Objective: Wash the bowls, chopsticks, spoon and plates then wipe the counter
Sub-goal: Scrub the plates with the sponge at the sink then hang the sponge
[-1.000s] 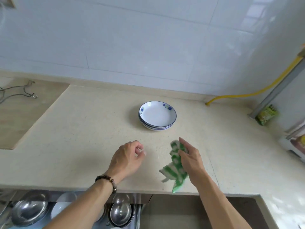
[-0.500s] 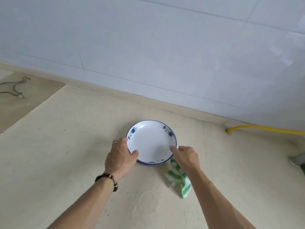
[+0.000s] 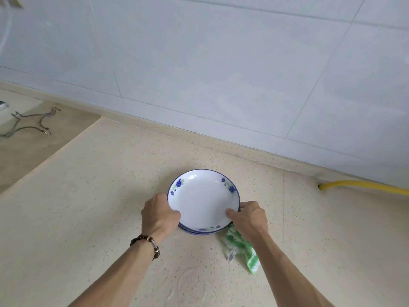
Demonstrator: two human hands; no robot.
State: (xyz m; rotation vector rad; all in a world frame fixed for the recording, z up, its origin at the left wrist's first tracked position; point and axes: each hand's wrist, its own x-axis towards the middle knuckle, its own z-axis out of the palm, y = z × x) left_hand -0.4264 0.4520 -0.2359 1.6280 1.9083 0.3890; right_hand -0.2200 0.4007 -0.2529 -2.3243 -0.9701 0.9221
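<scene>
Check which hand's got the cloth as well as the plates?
The right hand: the green-and-white striped cloth trails from under it while its thumb hooks the plate stack. The left hand, with the bead bracelet, grips only the stack's rim.

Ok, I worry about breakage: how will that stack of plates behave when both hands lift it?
The stack of plates looks like glazed ceramic, so probably rigid, fairly heavy and chippable. The glossy rims may be slippery, so plates could slide on each other if tilted. The left hand and right hand grip opposite edges, which should keep it level, though the right also holds the cloth.
</scene>
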